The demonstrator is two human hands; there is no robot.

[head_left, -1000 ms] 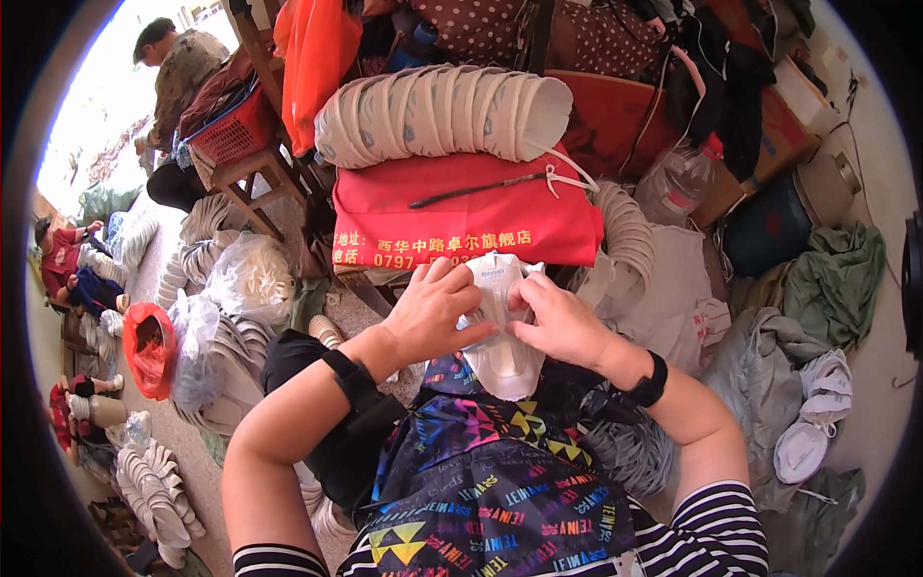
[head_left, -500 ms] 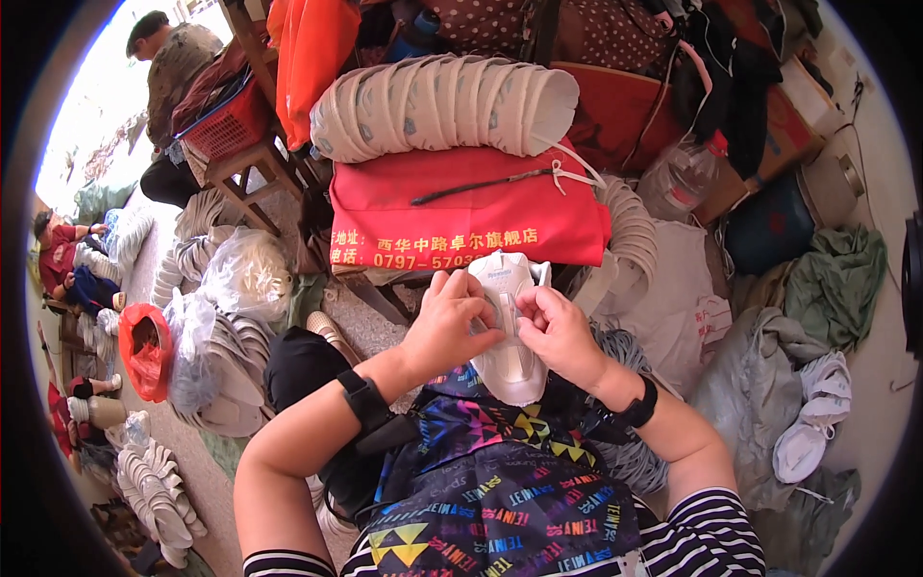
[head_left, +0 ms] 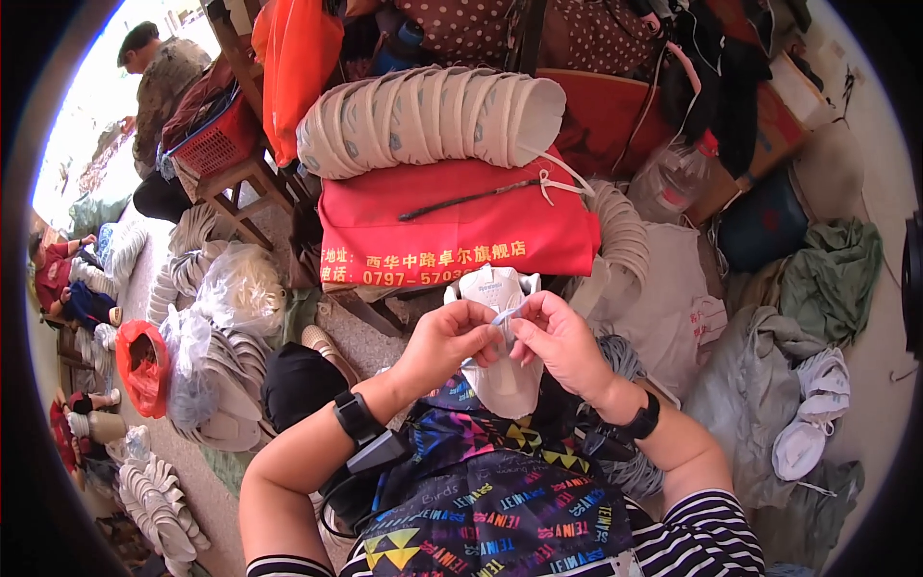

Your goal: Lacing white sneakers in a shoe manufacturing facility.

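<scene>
A white shoe upper [head_left: 508, 392] lies over my lap, its tongue pointing away from me. Above it, both hands pinch a pale shoelace [head_left: 509, 313] that runs between the fingertips. My left hand [head_left: 456, 338] has its fingers closed at the lace's left side. On the other side my right hand [head_left: 561, 344] pinches it between thumb and forefinger. The eyelets and the middle of the upper are mostly hidden behind my fingers. A patterned dark apron [head_left: 500, 490] covers my lap.
Ahead, a stool draped in red cloth [head_left: 461, 226] bears a row of nested shoe uppers [head_left: 423, 120] and a thin dark stick [head_left: 471, 200]. Grey laces [head_left: 630, 471] hang at my right. More stacked uppers [head_left: 231, 385] lie left, near a red bag [head_left: 142, 367]. Other people sit far left.
My hands have come together over the upper, and a lace now shows stretched between them. The view has shifted slightly, so the stool sits a little further left and lower.
</scene>
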